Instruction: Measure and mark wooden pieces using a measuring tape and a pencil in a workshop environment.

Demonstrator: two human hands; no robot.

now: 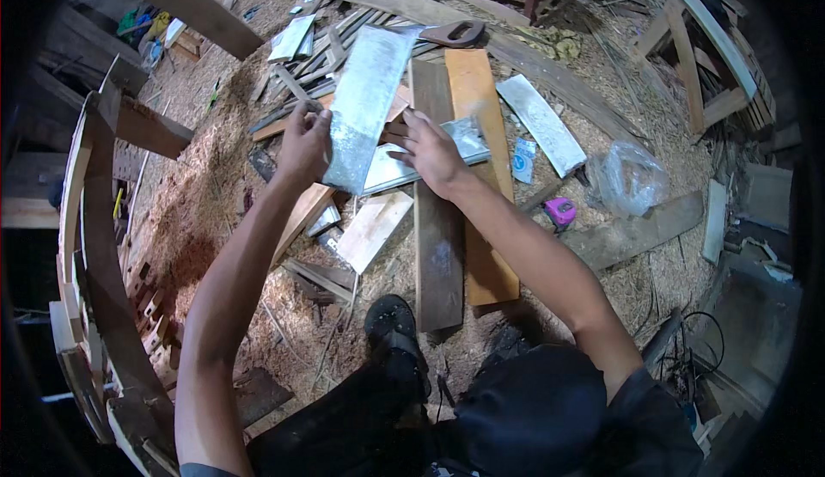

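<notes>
My left hand (307, 143) grips the left edge of a pale, whitish-grey flat board (371, 90), its fingers curled at that side. The board is raised and tilted over a pile of wood. Close to its right edge is my right hand (430, 152), fingers spread and reaching toward the board; whether they touch it is unclear. A small pinkish-brown wood piece (398, 103) shows behind the right fingertips. Beyond the board's far end lies a handsaw with a brown handle (455, 34); its blade is mostly hidden. Beneath my hands lie a dark plank (438, 253) and an orange-brown plank (490, 253).
A whitish board (541, 125), a pink tape measure (560, 211) and a clear plastic bag (632, 180) lie to the right. A short pale offcut (375, 230) rests near my feet. Sawdust covers the floor (206, 176). A curved wooden frame (103, 245) stands on the left.
</notes>
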